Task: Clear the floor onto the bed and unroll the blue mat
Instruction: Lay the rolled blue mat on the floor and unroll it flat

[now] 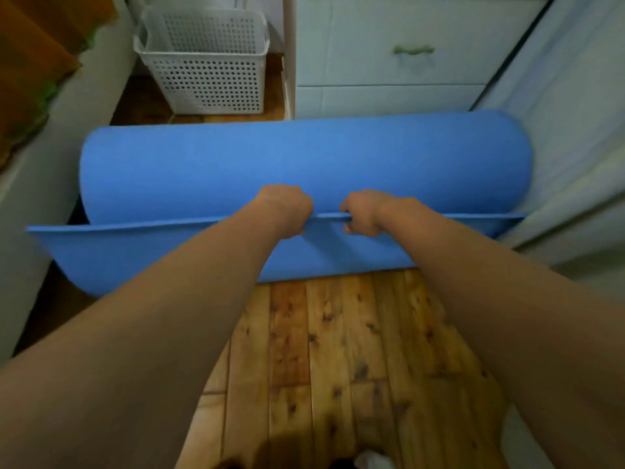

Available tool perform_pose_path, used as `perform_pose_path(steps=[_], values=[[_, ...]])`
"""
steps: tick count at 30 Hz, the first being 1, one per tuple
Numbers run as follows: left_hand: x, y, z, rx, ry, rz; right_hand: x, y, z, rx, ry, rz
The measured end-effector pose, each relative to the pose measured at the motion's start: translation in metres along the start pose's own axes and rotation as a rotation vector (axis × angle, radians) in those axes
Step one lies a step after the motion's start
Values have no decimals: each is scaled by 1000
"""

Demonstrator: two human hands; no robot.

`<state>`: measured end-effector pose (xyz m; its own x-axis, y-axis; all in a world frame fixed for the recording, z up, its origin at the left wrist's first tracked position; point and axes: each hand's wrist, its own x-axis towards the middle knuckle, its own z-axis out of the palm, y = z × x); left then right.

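The blue mat [304, 157] lies as a thick roll across the wooden floor, spanning the gap between the bed on the left and the furniture on the right. Its loose end is lifted off the roll into a flap whose free edge runs left to right. My left hand [285, 209] and my right hand [363, 213] grip that free edge side by side near its middle, fingers curled over it. Both forearms reach forward from the bottom of the view.
A white perforated basket [206, 59] stands on the floor behind the roll. A pale blue cabinet [406, 79] with a drawer handle is at the back right. The bed side [40, 184] with orange bedding runs along the left. Wooden floor [321, 350] lies in front.
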<state>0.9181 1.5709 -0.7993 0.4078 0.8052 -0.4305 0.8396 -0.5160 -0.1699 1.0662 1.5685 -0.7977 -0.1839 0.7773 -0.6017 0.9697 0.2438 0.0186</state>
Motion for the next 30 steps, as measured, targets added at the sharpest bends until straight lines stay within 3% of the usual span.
perform_pose_path(steps=[9, 30], values=[[-124, 43, -29, 28, -71, -31, -134, -37, 24, -52, 80, 15], [-460, 232, 99, -219, -182, -119, -424, -149, 228, -51, 17, 36]])
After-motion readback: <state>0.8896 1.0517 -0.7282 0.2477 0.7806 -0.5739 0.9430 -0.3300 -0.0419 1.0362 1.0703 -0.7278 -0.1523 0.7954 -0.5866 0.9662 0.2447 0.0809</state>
